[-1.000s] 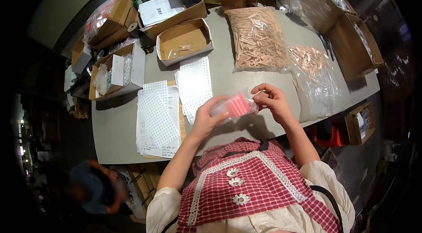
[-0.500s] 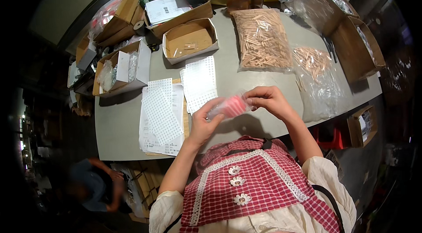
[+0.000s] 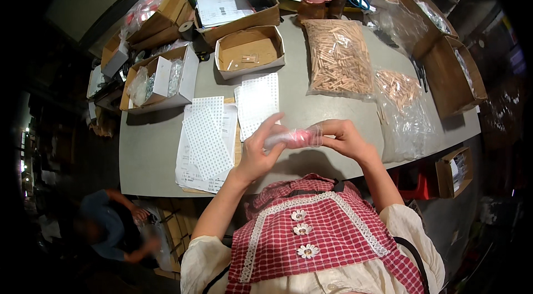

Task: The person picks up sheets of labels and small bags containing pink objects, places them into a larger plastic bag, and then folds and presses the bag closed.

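We see the grey table (image 3: pixel 288 108) bending toward the rim of the view, its near edge partly hidden by the checked apron (image 3: pixel 311 222). At lower left a co-worker (image 3: pixel 105 227) sits in shadow, hard to make out. The brown carton (image 3: pixel 449 80) at far right holds clear-wrapped contents we cannot identify. A bulging clear bag (image 3: pixel 338 58) is full of short wooden pegs; the flatter bag (image 3: pixel 408 127) beside it holds fewer. The divided white box (image 3: pixel 183 86) at left contains bagged parts, blurred to us. The printed sheets (image 3: pixel 208 133) carry rows of marks too small to read. The shallow tray box (image 3: pixel 250 71) contains a tiny packet (image 3: pixel 250 58). Above the near edge, our left hand (image 3: pixel 256 155), index finger raised, grips one end of a clear sleeve (image 3: pixel 297 138) with pink contents; our right hand (image 3: pixel 347 138) pinches the other, some fingertips hidden.
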Available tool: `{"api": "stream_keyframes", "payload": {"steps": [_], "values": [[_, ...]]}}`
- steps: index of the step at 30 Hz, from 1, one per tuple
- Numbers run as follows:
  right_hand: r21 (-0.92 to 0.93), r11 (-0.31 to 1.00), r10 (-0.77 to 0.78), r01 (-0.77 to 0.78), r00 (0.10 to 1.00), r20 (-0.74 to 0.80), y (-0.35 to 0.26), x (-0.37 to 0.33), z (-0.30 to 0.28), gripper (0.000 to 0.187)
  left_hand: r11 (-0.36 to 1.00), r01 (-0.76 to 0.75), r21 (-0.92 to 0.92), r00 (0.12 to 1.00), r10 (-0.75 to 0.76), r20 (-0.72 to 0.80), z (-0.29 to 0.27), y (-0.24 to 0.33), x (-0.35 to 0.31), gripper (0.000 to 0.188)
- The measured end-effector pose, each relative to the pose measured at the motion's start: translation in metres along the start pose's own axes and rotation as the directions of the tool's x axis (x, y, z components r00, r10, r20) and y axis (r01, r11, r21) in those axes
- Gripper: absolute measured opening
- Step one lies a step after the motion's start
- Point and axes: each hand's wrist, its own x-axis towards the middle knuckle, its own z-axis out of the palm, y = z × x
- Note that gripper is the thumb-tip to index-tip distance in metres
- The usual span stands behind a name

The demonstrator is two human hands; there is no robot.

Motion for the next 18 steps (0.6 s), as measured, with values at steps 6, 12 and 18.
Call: {"api": "stream_keyframes", "payload": {"steps": [6, 12, 18], "values": [[-0.038, 0.993, -0.11, 0.11, 0.994, -0.015, -0.007, -0.002, 0.006, 0.028, 0.997, -0.04, -0.065, 0.999, 0.041, 0.012, 0.001, 0.004, 0.005, 0.069], [0.187, 0.973, 0.132, -0.136, 0.991, 0.033, 0.003, -0.002, 0.011, 0.03, 0.99, 0.026, -0.141, 0.999, -0.022, 0.033, 0.008, 0.01, 0.009, 0.069], [0.344, 0.889, 0.288, -0.302, 0.953, 0.092, 0.003, 0.0, 0.014, 0.031, 0.976, 0.081, -0.201, 0.997, -0.08, 0.015, 0.017, 0.014, 0.008, 0.075]]}}
